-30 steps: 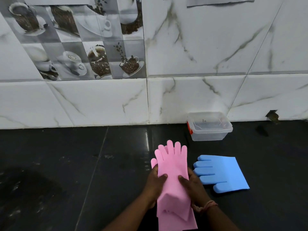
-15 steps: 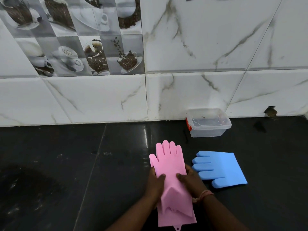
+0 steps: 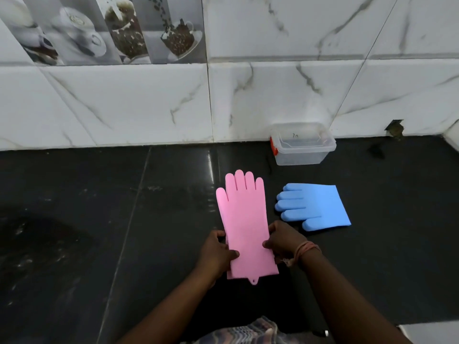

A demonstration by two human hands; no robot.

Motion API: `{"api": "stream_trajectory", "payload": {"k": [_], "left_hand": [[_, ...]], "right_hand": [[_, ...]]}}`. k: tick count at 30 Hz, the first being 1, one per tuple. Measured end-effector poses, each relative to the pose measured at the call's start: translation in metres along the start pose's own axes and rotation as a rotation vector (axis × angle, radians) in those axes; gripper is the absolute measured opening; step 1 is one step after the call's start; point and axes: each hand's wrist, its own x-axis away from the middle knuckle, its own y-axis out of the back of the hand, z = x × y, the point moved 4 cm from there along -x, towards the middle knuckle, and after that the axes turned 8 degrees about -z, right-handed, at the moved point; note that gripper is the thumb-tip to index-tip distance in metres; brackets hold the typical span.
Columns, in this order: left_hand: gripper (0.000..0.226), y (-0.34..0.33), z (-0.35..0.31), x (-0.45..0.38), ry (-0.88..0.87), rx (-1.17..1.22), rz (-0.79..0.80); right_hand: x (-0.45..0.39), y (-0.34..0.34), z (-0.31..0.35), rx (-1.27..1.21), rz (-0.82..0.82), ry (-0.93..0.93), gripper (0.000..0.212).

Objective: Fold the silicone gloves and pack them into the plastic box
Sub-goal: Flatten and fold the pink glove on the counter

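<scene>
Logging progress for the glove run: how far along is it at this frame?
Done: nothing packed; the plastic box by the wall holds no glove. In hand: the pink glove lies flat, unfolded, on the black counter, the left hand and right hand gripping its side edges near the cuff. Left: fold the pink one, fold the untouched blue glove, put both in the box.

A black countertop [image 3: 104, 219] meets white marble wall tiles [image 3: 124, 105], coffee-cup picture tiles [image 3: 106, 28] above, apparently printed.
</scene>
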Motion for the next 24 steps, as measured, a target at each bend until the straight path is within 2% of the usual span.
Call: {"api": "stream_trajectory", "payload": {"k": [4,7,11,13,15,17,20,22,24], "left_hand": [[0.025,0.006,0.002,0.001,-0.046,-0.018,-0.098],[0.021,0.007,0.002,0.004,-0.105,-0.145,-0.122],[0.017,0.006,0.002,0.014,-0.286,-0.399,-0.208],[0.018,0.005,0.002,0.018,-0.34,-0.489,-0.24],[0.018,0.007,0.002,0.018,-0.318,-0.529,-0.253],[0.02,0.01,0.001,0.016,-0.25,-0.523,-0.229],[0.027,0.01,-0.005,0.013,-0.21,-0.558,-0.194],[0.027,0.009,-0.015,0.012,-0.249,-0.539,-0.221],[0.022,0.007,-0.035,0.011,-0.311,-0.423,-0.228]], "right_hand": [[0.002,-0.004,-0.007,0.059,-0.069,0.024,0.017],[0.003,-0.007,-0.011,0.113,-0.108,0.032,0.018],[0.008,-0.011,-0.011,0.306,-0.218,0.071,0.028],[0.012,-0.016,-0.011,0.32,-0.308,0.079,0.039],[0.014,-0.022,-0.01,0.251,-0.342,0.091,0.042],[0.014,-0.029,-0.008,0.065,-0.3,0.075,0.036],[0.012,-0.027,-0.004,-0.262,-0.196,0.031,0.016],[0.016,-0.022,0.004,-0.473,-0.086,-0.009,0.008],[0.021,-0.013,0.016,-0.481,-0.096,0.066,0.011]]}}
